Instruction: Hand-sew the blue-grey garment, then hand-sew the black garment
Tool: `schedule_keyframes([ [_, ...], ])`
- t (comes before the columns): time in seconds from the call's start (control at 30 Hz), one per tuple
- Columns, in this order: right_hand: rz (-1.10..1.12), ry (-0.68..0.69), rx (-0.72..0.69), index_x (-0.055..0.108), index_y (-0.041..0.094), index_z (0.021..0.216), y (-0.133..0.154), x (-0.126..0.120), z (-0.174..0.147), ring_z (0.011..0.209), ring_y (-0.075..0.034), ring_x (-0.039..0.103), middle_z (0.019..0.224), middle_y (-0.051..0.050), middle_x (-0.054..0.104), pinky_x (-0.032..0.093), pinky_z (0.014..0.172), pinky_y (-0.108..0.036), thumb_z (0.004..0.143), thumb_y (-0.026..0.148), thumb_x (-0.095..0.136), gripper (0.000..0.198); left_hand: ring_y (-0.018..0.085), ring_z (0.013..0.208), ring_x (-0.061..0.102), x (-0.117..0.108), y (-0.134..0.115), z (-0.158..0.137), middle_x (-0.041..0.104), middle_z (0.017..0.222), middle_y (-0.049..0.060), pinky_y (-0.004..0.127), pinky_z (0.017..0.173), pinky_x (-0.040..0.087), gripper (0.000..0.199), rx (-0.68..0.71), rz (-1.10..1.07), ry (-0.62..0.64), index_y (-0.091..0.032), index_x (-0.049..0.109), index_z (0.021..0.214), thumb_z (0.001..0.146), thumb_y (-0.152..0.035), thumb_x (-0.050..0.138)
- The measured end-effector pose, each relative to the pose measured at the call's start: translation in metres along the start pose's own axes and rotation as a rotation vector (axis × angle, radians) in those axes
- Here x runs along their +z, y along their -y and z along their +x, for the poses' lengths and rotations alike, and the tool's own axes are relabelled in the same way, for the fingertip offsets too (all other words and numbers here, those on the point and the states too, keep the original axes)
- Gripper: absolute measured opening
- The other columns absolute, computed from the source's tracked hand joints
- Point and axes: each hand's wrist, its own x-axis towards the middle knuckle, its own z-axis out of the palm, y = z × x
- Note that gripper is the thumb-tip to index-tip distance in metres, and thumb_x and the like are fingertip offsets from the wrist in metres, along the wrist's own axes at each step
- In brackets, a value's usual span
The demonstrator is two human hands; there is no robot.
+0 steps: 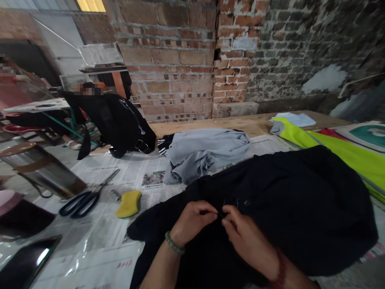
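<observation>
A dark navy garment [294, 200] lies spread and bunched across the table in front of me. Over its near middle, my left hand [192, 222], with a green bead bracelet [174, 243] on the wrist, is closed in a pinch. Facing it, my right hand [248, 237] pinches too, its fingertips a small gap from the left ones. Whatever sits between the fingertips is too small and dark to name. Just beyond them, a few pale thread-like marks [231, 202] show on the cloth. A red band [281, 267] circles my right wrist.
Newspaper [99, 233] covers the table. To the left are scissors [87, 200], a yellow sponge [128, 204], a metal flask [45, 168] and a phone [27, 261]. Behind lie grey clothing [207, 148] and a black bag [117, 124]; right, a neon-yellow garment [333, 154] and an iron [363, 134].
</observation>
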Motion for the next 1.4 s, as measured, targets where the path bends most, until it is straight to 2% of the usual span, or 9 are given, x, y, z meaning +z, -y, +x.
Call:
schedule_keyframes([
  [0.17,-0.17,-0.357,-0.229,0.058,0.02,0.098,0.009,-0.052,0.027,0.095,-0.02,0.054,0.101,-0.007,0.06,0.038,0.086,-0.033,0.081,0.027,0.044,0.022,0.012,0.065,0.054,-0.005,-0.005,-0.004,0.059,0.072,0.002,0.021,0.061,0.042,0.01,0.151,0.032,0.0,-0.019,0.07,0.073,0.071,-0.022,0.061],
  [0.2,-0.134,-0.354,-0.256,0.058,0.02,0.099,0.011,-0.056,0.039,0.1,-0.019,0.052,0.104,-0.007,0.059,0.036,0.089,-0.033,0.082,0.025,0.043,0.024,0.012,0.065,0.054,-0.006,-0.006,-0.005,0.059,0.073,0.002,0.021,0.061,0.043,0.011,0.189,0.037,0.017,-0.019,0.07,0.074,0.072,-0.022,0.06],
  [0.3,0.051,-0.007,-0.113,0.057,0.019,0.104,0.011,-0.051,0.07,0.081,-0.015,0.058,0.092,-0.004,0.063,0.043,0.075,-0.027,0.08,0.02,0.041,0.028,0.014,0.069,0.056,-0.007,-0.008,-0.005,0.061,0.076,0.004,0.023,0.064,0.044,0.014,0.286,0.09,0.004,-0.019,0.07,0.076,0.076,-0.022,0.057],
  [0.4,0.147,0.308,0.057,0.064,0.016,0.091,0.003,-0.032,0.083,0.059,-0.011,0.053,0.072,-0.001,0.062,0.04,0.056,-0.022,0.078,0.024,0.046,0.024,0.015,0.072,0.058,-0.008,-0.006,-0.004,0.063,0.076,0.005,0.024,0.067,0.045,0.014,0.345,0.145,-0.066,-0.02,0.07,0.077,0.076,-0.019,0.056],
  [0.53,0.322,0.406,0.111,0.065,0.013,0.066,-0.008,-0.022,0.074,0.05,-0.007,0.041,0.052,0.004,0.051,0.029,0.049,-0.02,0.077,0.039,0.05,0.032,0.015,0.071,0.058,-0.008,-0.004,-0.002,0.063,0.076,0.006,0.024,0.066,0.045,0.014,0.363,0.145,-0.104,-0.019,0.071,0.078,0.076,-0.017,0.057],
  [0.77,0.591,0.382,0.19,0.067,0.013,0.074,-0.005,-0.025,0.066,0.057,-0.007,0.045,0.061,0.003,0.058,0.034,0.058,-0.02,0.064,0.03,0.066,0.02,0.015,0.071,0.058,-0.005,-0.003,-0.001,0.064,0.074,0.004,0.024,0.067,0.045,0.015,0.328,0.173,-0.121,-0.02,0.071,0.079,0.076,-0.017,0.056],
  [1.0,0.678,0.276,0.227,0.061,0.014,0.069,-0.003,-0.014,0.062,0.056,-0.006,0.042,0.06,0.005,0.052,0.031,0.056,-0.019,0.065,0.03,0.063,0.017,0.013,0.066,0.056,-0.001,0.003,0.002,0.065,0.07,0.0,0.022,0.063,0.042,0.013,0.162,0.122,-0.148,-0.02,0.069,0.078,0.074,-0.022,0.057],
  [1.2,0.856,0.131,0.276,0.053,0.015,0.064,-0.001,0.0,0.068,0.053,-0.007,0.045,0.058,0.003,0.055,0.033,0.054,-0.02,0.063,0.034,0.063,0.021,0.009,0.053,0.049,0.001,0.005,0.005,0.058,0.059,-0.003,0.019,0.051,0.037,0.009,-0.123,-0.174,-0.117,-0.016,0.065,0.067,0.067,-0.024,0.061],
  [1.4,0.918,0.02,0.273,0.05,0.015,0.065,-0.009,0.001,0.086,0.05,-0.006,0.049,0.059,0.002,0.056,0.037,0.053,-0.02,0.063,0.035,0.065,0.025,0.008,0.049,0.047,-0.002,0.004,0.004,0.057,0.055,-0.004,0.019,0.049,0.035,0.013,-0.212,-0.357,-0.115,-0.014,0.064,0.065,0.06,-0.027,0.067],
])
